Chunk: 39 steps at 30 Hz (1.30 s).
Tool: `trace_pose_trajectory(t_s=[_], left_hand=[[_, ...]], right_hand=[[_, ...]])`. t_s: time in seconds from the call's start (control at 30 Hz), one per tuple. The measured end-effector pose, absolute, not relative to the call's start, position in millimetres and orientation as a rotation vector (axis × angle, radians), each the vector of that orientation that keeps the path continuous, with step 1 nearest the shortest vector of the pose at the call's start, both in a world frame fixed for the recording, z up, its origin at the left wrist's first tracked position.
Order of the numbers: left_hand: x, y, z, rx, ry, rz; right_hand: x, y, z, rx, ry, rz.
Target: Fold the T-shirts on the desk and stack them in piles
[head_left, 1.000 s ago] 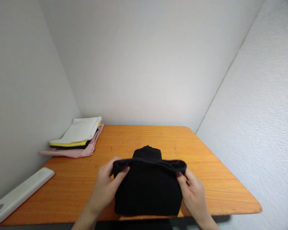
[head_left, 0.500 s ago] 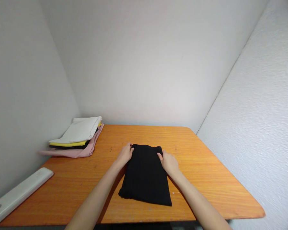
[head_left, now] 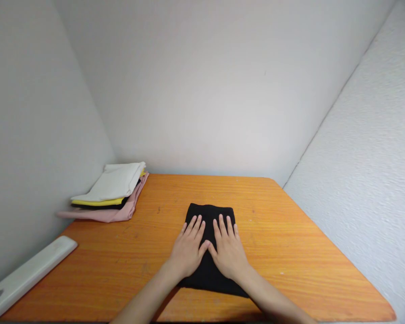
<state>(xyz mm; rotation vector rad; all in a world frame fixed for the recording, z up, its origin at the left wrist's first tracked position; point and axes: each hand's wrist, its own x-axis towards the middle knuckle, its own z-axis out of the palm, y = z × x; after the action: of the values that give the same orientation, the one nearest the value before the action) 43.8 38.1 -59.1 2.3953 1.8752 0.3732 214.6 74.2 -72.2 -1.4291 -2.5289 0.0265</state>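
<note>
A black folded cloth [head_left: 209, 211], roughly rectangular, lies flat near the front middle of the wooden table. My left hand [head_left: 188, 246] rests palm down on its left half, fingers stretched out and pointing away from me. On the right half lies my right hand [head_left: 228, 247], also flat with its fingers spread. The two thumbs meet or nearly meet over the middle of the cloth. Both hands cover much of its centre; its far edge and part of its near edge show.
A stack of folded cloths [head_left: 113, 182], white on top, then yellow, black and pink, sits at the back left by the wall. A long white plastic object [head_left: 30, 274] lies along the left edge. Walls enclose the wooden table [head_left: 310, 256] behind and at both sides.
Both hands have let go of the cloth's far side edges and moved inward and nearer, now lying flat on it. The view has shifted slightly.
</note>
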Motion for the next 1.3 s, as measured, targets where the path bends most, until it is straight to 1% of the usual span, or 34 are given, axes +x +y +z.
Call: trace_pose_trajectory(t_s=[0.17,0.3,0.37,0.5,0.57,0.67,0.77,0.87,0.97,1.13,1.3], left_hand=[[50,35,-58,2.351,1.94,0.385],[65,16,-67,2.27,2.106,0.518],[74,3,-74,2.209,2.214,0.561],[94,-18,-80,2.106,2.338,0.544],[106,-20,-77,2.081,2.334,0.537],[130,-12,-67,2.075,2.237,0.498],[161,1,-53,2.155,2.039,0.396],[203,10,-46,2.319,1.804,0.385],[250,13,-51,2.441,1.573,0.389],[312,15,-73,2.569,1.428,0.467],[344,18,-73,2.568,1.386,0.506]], right_hand=[[221,80,-67,-1.359,-2.571,0.046],[232,76,-61,-1.186,-2.594,0.014],[239,66,-58,-1.328,-2.47,-0.052],[253,42,-59,-1.872,-2.124,-0.165],[260,34,-62,-1.942,-2.088,-0.159],[279,34,-61,-1.904,-2.096,-0.081],[315,45,-49,-1.989,-2.008,-0.002],[369,58,-34,-2.062,-1.904,-0.096],[429,70,-27,-2.077,-1.84,-0.203],[507,82,-41,-2.108,-1.752,-0.142],[544,84,-61,-2.1,-1.687,-0.069]])
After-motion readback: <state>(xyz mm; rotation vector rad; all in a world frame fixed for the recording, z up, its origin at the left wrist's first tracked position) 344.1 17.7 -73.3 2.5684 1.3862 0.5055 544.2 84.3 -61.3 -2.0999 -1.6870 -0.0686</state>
